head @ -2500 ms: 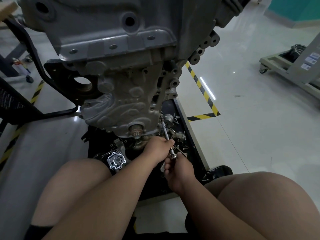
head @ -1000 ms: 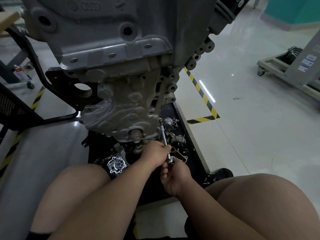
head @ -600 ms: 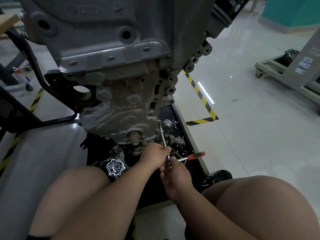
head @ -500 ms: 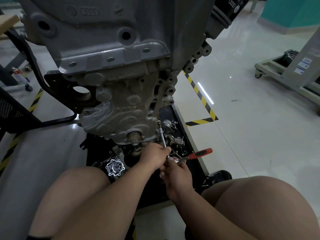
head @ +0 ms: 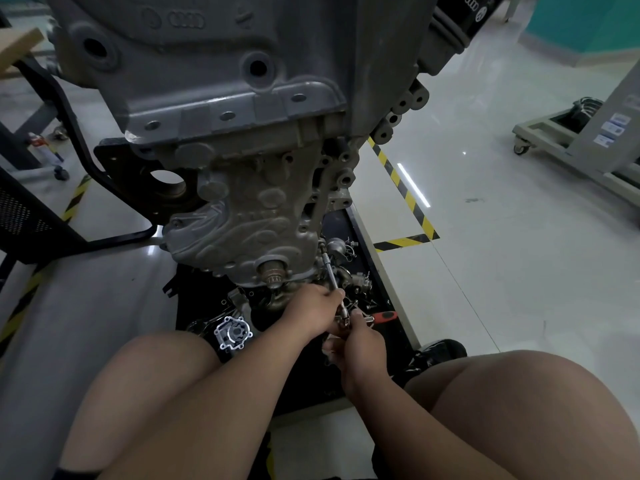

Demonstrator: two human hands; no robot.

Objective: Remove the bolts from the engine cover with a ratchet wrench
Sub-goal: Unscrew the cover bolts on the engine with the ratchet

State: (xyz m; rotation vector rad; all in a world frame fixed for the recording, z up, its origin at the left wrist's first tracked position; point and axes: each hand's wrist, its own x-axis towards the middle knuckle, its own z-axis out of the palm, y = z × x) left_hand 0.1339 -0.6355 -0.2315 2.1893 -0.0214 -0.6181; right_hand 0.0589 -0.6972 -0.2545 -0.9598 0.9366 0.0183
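A grey engine hangs in front of me, its ribbed lower cover (head: 249, 220) facing me. A ratchet wrench with a long silver extension bar (head: 329, 268) reaches up to the cover's lower right edge. Its red handle (head: 386, 316) sticks out to the right. My left hand (head: 317, 311) grips the extension bar near its lower end. My right hand (head: 360, 342) holds the ratchet at its head, just below the left hand. The bolt under the socket is hidden.
A black tray (head: 377, 271) under the engine holds several loose metal parts, including a silver pump housing (head: 232, 332). Black stand arms (head: 79, 133) run on the left. Yellow-black floor tape (head: 405, 195) and a grey wheeled cart (head: 581, 140) lie to the right. My bare knees frame the bottom.
The red ratchet handle swung out to the right from under my right hand, then came partly back. Both hands stayed on the tool. The camera tilted slightly.
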